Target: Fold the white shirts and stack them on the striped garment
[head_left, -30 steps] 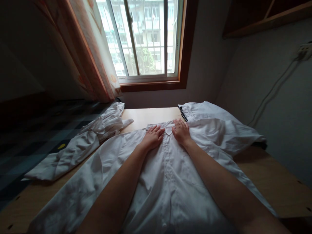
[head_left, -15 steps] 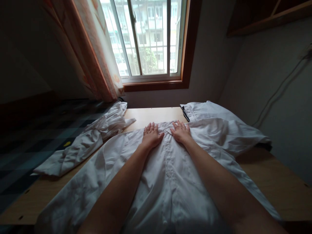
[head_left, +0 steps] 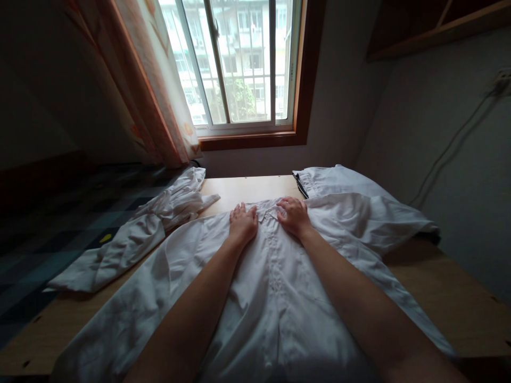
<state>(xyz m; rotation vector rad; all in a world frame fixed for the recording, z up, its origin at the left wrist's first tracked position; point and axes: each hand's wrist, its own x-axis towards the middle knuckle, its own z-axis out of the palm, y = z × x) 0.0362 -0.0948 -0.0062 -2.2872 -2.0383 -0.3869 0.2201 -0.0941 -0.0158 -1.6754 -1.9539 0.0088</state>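
Observation:
A white shirt [head_left: 275, 276] lies spread over the wooden board, its collar end away from me and its button strip running down the middle. My left hand [head_left: 243, 222] rests on the fabric left of the collar, fingers apart. On the collar's right side lies my right hand [head_left: 293, 215], its fingers bent but spaced, touching the cloth. Neither hand visibly holds anything.
Crumpled white cloth [head_left: 147, 229] lies at the left, partly over a dark checked surface [head_left: 24, 234]. Folded white clothing [head_left: 339, 178] sits at the back right of the wooden board [head_left: 247, 186]. Behind are a window, an orange curtain [head_left: 147, 106] and a wall cable.
My left hand has shifted slightly left, away from the collar's middle. The fingers of my right hand have bent more. The view has moved slightly.

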